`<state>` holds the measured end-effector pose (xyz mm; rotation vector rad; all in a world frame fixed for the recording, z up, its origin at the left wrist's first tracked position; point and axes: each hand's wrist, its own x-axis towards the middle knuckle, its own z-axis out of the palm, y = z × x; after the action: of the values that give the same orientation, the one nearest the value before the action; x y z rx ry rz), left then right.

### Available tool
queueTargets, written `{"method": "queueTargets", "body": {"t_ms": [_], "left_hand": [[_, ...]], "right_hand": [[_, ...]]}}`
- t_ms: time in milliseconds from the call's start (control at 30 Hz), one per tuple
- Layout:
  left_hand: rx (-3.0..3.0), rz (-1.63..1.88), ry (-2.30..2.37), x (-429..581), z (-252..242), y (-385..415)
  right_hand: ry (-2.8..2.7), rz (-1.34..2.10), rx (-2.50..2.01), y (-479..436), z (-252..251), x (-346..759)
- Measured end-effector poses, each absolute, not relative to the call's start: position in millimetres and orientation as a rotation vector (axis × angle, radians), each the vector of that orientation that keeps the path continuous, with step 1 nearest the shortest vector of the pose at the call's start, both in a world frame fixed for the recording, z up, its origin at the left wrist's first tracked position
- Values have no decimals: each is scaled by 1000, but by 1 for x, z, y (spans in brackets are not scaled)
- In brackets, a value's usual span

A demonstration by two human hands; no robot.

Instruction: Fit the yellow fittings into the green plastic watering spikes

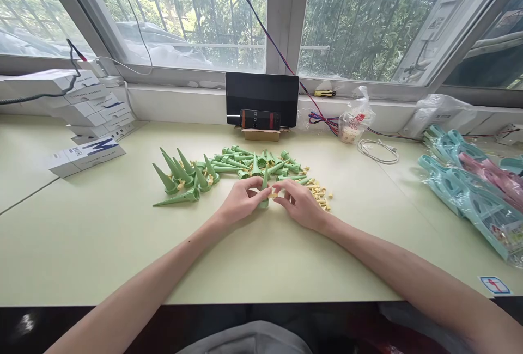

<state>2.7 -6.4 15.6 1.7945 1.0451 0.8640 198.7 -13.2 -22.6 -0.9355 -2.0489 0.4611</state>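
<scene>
Left hand (242, 200) grips green cone (265, 182), right hand (303, 203) pinches yellow piece (273, 195), inside table edge (261, 301).

Phone (260, 120) timer, sideways: looks like 00:12:33. Front white box (87, 159): big "M". Desk sticker (494, 285): red mark, blue border. Other box print too small.

Green cone (265, 181) partly covered, forearms (171, 261) cropped
The left hand (243, 200) hides part of the cone; the right hand (301, 202) hides some of the yellow peg (273, 195). The right edge cuts the bagged turquoise items (457, 188). Small print on the white boxes (87, 157) is illegible.
</scene>
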Motion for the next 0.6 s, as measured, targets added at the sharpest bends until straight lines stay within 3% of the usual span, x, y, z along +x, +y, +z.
{"method": "queueTargets", "body": {"t_ms": [600], "left_hand": [[1809, 808, 964, 1, 16, -6]], "right_hand": [[-2006, 447, -947, -14, -22, 198]]}}
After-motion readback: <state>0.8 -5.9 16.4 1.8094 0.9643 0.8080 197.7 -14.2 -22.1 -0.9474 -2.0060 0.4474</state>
